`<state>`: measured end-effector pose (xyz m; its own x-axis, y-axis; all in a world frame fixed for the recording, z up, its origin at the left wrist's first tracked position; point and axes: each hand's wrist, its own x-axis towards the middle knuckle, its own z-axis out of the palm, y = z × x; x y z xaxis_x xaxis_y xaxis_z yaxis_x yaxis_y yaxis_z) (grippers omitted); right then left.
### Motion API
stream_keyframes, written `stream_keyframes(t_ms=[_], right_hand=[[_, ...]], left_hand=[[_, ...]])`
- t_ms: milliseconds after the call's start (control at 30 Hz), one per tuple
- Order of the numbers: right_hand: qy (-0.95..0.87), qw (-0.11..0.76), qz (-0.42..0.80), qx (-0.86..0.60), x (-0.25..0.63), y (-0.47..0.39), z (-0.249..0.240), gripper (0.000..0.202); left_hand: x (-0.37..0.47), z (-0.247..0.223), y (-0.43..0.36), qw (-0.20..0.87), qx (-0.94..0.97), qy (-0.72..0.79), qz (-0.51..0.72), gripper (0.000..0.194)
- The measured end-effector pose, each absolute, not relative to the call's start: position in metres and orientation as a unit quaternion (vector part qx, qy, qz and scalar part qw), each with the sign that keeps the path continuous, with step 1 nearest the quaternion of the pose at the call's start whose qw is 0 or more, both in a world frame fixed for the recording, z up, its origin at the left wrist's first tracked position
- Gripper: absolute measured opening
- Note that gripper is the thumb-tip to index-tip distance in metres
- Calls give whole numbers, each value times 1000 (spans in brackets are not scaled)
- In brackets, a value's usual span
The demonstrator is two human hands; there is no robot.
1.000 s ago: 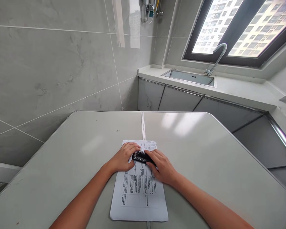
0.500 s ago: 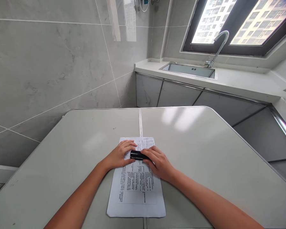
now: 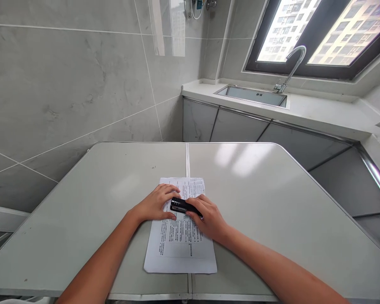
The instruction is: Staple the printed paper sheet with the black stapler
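A black stapler is held over the upper part of the printed paper sheets. My right hand is wrapped round the stapler's right end. My left hand rests on the paper's upper left edge, its fingers and thumb apart around the stapler's left end, with nothing gripped. The sheets lie across the seam of the light table, printed side up.
Beyond the table, a white counter holds a sink with a curved faucet under a window. A grey tiled wall stands at the left.
The stapler is now tilted, its left end clearer of my left hand. My left thumb has drawn back slightly. The camera view has shifted a little, showing the table's near edge.
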<state>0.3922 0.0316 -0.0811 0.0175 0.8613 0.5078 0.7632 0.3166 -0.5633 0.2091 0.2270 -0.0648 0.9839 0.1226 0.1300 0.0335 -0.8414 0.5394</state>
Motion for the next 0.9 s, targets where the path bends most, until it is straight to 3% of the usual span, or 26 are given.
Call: stream_keyframes(t_ms=[267, 433, 633, 800, 900], right_hand=[[-756, 365, 6, -543, 385, 30, -75, 26], [-735, 384, 32, -558, 388, 31, -81, 15], [-714, 403, 71, -568, 393, 36, -85, 2], [-662, 492, -3, -566, 423, 32, -67, 10], [-609, 547, -33, -574, 451, 26, -56, 32]], left_hand=[[206, -67, 231, 301, 952, 19, 50, 73], [207, -67, 231, 314, 946, 4, 80, 52], [206, -71, 239, 353, 934, -10, 65, 46], [206, -69, 242, 391, 919, 5, 46, 36], [206, -66, 240, 423, 905, 16, 47, 33]])
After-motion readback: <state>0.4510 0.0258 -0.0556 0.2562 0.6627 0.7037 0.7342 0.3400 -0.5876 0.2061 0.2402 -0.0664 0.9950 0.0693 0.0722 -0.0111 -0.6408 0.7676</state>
